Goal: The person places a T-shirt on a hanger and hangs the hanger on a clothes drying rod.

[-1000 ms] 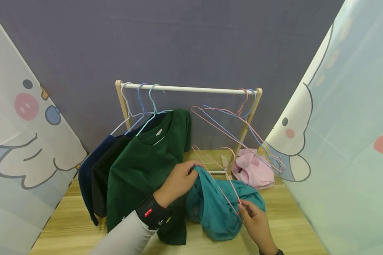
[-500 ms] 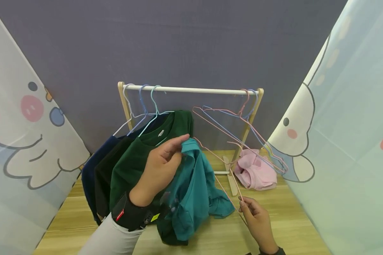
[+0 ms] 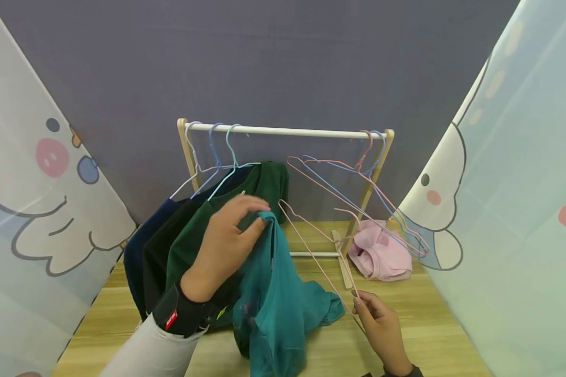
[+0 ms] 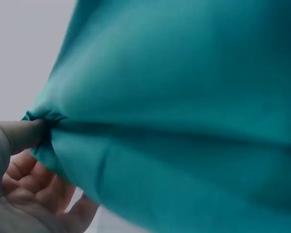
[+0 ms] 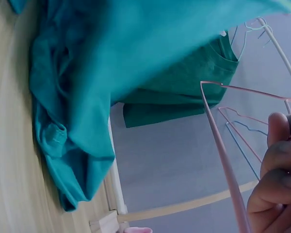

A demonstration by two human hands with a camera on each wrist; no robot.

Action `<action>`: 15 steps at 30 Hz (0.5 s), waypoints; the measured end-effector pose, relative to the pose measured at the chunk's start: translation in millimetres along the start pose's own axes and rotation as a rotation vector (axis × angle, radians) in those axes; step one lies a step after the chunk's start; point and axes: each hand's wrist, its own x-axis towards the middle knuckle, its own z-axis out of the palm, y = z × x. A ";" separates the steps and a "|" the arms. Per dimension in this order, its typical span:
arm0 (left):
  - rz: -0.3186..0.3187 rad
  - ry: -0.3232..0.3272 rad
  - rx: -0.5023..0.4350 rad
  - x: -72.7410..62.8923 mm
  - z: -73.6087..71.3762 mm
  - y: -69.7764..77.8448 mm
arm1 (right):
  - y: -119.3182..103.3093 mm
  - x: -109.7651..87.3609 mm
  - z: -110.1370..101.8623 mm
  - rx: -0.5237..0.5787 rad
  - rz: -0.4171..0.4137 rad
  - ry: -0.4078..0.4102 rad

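My left hand [image 3: 231, 235] pinches the top edge of a teal shirt [image 3: 283, 303] between thumb and fingers. The shirt hangs down from that pinch to the table. In the left wrist view the teal cloth [image 4: 160, 111] gathers into folds at the thumb. Lower right, my right hand [image 3: 379, 319] grips a pink wire hanger [image 3: 311, 255] near one end, hook to the right and far end up beside the shirt. The right wrist view shows the pink hanger [image 5: 222, 141] apart from the teal cloth, with curled fingers [image 5: 281, 170] at the right edge.
A clothes rack [image 3: 283, 131] stands behind. On its left hang a dark green shirt [image 3: 273, 183], a black one and a navy one [image 3: 139, 262]. A pink hanger [image 3: 330, 186] and a blue hanger hang bare at its right. Folded pink cloth [image 3: 379, 251] lies at the rack's right foot.
My left hand has lifted the teal shirt away from the pink hanger and moved left, so the shirt now hangs stretched. My right hand has stayed nearly in place with the hanger.
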 end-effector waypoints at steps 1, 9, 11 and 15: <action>-0.081 -0.050 0.003 -4.3 4.9 -9.1 | -0.5 0.1 -1.1 0.003 -0.008 0.002; -0.447 -0.138 -0.029 -37.7 36.0 -71.6 | -0.9 -1.2 -17.0 0.039 -0.068 -0.031; -0.490 -0.119 -0.042 -42.0 38.0 -79.3 | -2.4 -1.4 -23.6 0.075 -0.079 -0.048; -0.543 -0.079 -0.059 -46.3 38.5 -89.9 | -7.5 -1.8 -41.4 0.174 -0.088 -0.111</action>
